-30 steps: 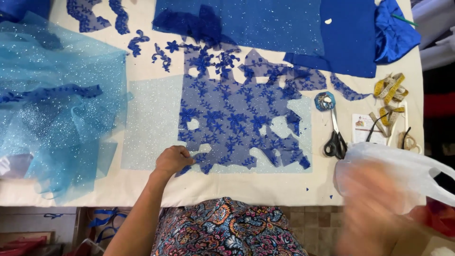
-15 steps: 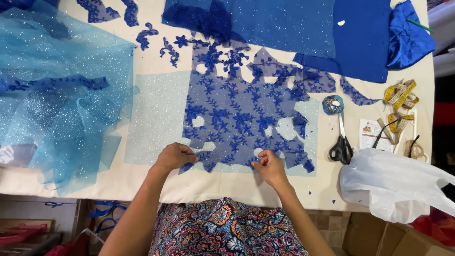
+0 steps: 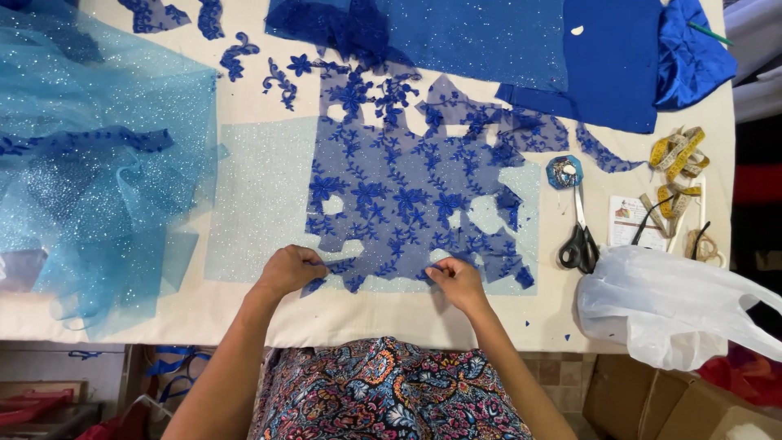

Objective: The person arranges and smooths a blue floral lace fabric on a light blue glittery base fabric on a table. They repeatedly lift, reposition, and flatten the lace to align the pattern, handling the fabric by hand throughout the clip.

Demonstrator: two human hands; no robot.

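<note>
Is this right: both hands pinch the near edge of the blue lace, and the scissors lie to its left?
Not quite. The left hand and right hand do pinch the near edge of the blue lace, but the scissors lie to its right, beside the white plastic bag. The head view shows it.
</note>
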